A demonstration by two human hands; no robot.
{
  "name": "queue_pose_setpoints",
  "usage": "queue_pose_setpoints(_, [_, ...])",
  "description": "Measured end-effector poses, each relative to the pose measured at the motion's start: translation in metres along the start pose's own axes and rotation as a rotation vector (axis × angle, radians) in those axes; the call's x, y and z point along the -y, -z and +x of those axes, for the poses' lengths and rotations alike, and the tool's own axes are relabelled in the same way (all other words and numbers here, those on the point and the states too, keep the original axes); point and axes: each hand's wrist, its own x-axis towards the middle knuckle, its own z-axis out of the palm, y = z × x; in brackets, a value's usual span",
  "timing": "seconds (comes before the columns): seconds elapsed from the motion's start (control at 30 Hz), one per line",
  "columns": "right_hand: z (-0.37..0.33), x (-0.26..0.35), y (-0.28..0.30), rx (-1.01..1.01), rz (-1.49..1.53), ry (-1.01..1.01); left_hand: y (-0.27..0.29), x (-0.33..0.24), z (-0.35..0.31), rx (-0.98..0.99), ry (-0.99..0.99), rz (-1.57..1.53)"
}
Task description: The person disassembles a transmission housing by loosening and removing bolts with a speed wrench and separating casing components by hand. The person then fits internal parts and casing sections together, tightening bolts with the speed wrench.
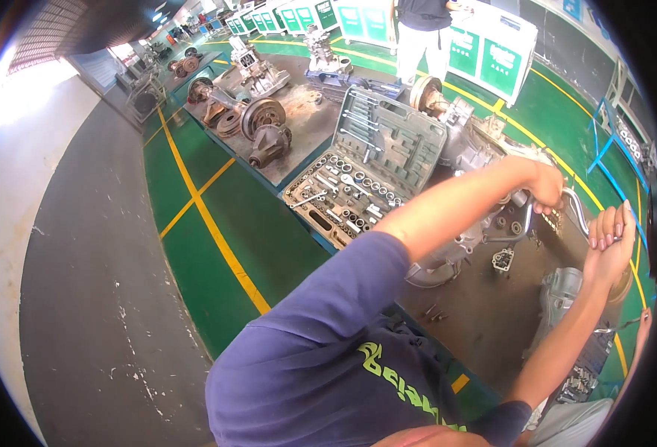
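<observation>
My left hand (546,186) is closed around the cranked middle of a bent metal speed brace (580,210). My right hand (610,242) grips the end of the same tool, its fingers wrapped round it. The brace's other end (509,237) reaches toward a grey metal gearbox casing (468,153), much of which my left forearm covers. What that tip sits on is too unclear to tell. Just below it, a small metal part (503,259) lies on the bench. Several loose bolts (434,313) lie nearer to me.
An open socket set case (321,195) lies left of the casing. Rusty drum and axle parts (261,119) cover the neighbouring bench. Another metal housing (563,290) rests under my right forearm. A person (422,30) stands beyond the bench, near green-and-white cabinets (485,56).
</observation>
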Motion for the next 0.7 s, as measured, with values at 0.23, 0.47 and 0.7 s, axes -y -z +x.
queue_pose_setpoints(0.23, [0.010, -0.068, 0.016, -0.418, -0.262, 0.174, -0.034, -0.017, -0.073, -0.022, -0.134, -0.216])
queue_pose_setpoints(0.47, [-0.021, -0.089, -0.028, -0.232, -0.397, -0.030, -0.059, -0.008, -0.131, -0.393, -0.080, 0.569])
queue_pose_setpoints(0.7, [-0.023, -0.035, -0.051, 0.064, -1.853, 0.158, -0.038, 0.077, -0.127, -0.510, -0.093, 0.476])
